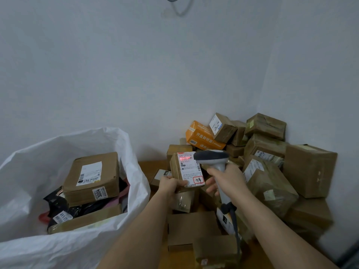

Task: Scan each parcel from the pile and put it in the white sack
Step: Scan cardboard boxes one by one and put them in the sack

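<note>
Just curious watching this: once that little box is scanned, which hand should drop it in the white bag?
Probably the left hand: it already grips the small parcel and is nearer the white sack. The right hand holds the scanner.

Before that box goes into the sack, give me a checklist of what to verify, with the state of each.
1. Left hand grips the small box: ok.
2. Right hand holds the scanner: ok.
3. Red scan light falls on the label's barcode: ok.
4. Scan registered: cannot tell.
5. White sack mouth open, beside the left hand: ok.
6. Room in the sack above the big box already inside: ok.
</note>
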